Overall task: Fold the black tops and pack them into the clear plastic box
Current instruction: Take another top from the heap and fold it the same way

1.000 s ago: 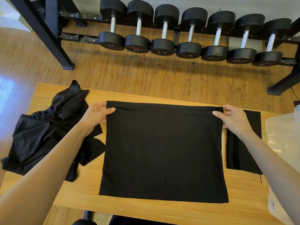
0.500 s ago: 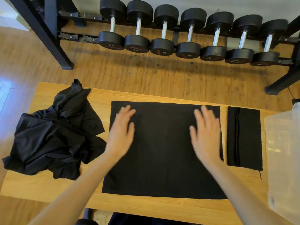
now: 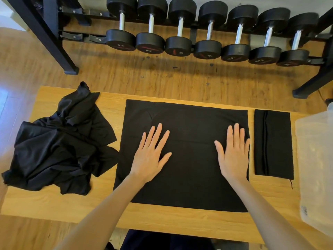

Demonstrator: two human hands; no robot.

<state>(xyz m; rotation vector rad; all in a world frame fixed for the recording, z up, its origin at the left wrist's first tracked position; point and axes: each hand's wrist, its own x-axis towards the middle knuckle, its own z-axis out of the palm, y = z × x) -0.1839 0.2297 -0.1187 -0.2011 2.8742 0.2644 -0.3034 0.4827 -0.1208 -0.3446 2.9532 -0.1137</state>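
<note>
beyond the tabletop's far edge we see a wood plank floor and a black rack (image 3: 54, 42) carrying a row of black dumbbells (image 3: 207, 29). the tabletop (image 3: 162, 219) itself is light wood, bare along its near edge.

in its middle lies the spread black top (image 3: 189, 186), flattened into a rough rectangle that reaches close to the far edge. toward the left edge sits a crumpled pile of black tops (image 3: 59, 147), not yet folded. at the right edge stands the clear plastic box (image 3: 317, 159), only partly in view, and between it and the spread top lies a folded black top (image 3: 273, 143), a narrow strip not yet packed.

our left hand (image 3: 150, 154) and right hand (image 3: 233, 152) both rest flat on the spread top, fingers straight and palms down, pinching nothing; the right one lies near the cloth's right edge.

we judge this a smoothing step. the risk is that the thin fabric slides on the smooth wood or bunches under our palms, so creases get folded in. the pile touches the spread top's left edge, so a fold from that side could snag it, and a sweep to the right could nudge the folded strip out of shape.
</note>
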